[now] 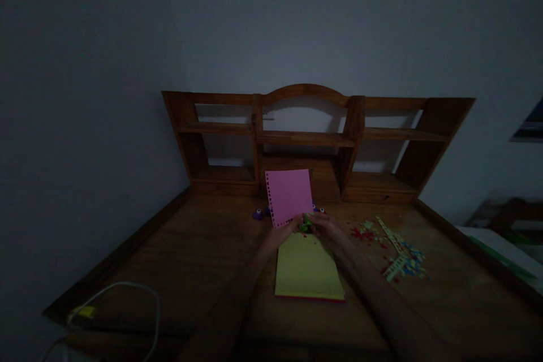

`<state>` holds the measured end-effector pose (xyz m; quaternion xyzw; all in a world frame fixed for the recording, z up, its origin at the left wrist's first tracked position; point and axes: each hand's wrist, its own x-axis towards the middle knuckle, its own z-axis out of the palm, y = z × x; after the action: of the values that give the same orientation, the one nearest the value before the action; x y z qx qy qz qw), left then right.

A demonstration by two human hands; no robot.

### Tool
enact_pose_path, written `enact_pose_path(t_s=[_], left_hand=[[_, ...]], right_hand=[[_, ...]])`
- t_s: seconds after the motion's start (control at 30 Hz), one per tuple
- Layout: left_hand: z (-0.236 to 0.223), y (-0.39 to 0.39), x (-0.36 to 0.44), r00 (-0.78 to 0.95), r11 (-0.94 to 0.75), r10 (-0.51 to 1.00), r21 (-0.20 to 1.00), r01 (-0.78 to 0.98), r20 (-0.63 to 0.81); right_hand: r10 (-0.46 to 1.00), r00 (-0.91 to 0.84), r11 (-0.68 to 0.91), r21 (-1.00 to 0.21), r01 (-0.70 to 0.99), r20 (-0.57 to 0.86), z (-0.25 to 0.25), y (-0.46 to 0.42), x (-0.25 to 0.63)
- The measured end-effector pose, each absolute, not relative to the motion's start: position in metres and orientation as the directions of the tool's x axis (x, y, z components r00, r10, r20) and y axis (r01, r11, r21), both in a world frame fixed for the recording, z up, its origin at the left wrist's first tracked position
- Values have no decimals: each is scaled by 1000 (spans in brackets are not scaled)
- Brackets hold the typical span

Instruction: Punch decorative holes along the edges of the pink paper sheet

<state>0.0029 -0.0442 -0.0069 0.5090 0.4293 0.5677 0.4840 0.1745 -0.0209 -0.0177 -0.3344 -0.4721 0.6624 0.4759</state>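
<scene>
Working with both hands close together, over the far end of a yellow paper pad (pixel 309 268). Gripping a small green device (pixel 306 223), apparently a paper punch, in the closed fingers of the right hand (pixel 324 225), right at the lower edge of a pink sheet (pixel 290 195). Pinching that same edge with the left hand (pixel 293 225), close against the device; too dark to tell exact finger placement. Probably at the step of punching the lower edge, judging by the dark holes down the sheet's left side and along its bottom. Calls, most likely, for aligning the device with uncut paper, bracing the sheet and squeezing evenly. Also visible on the wooden counter (pixel 186 249): a purple piece (pixel 257 215) beyond the left hand, pale perforated strips (pixel 395 267) and blue scraps (pixel 413 266) off to the right.
</scene>
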Motion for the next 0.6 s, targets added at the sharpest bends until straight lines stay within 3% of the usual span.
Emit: enact_pose_path(t_s=[0.27,0.6], left_hand=[[-15,-40,1,7,-215,976,970,-114,217],[-10,-43,3,-20,-189,982,977,-95,188]], right_hand=[[948,-315,-42,-961,-273,48,-13,-24,172],[949,-313,-53,-958,-283,40,-5,-30,170]])
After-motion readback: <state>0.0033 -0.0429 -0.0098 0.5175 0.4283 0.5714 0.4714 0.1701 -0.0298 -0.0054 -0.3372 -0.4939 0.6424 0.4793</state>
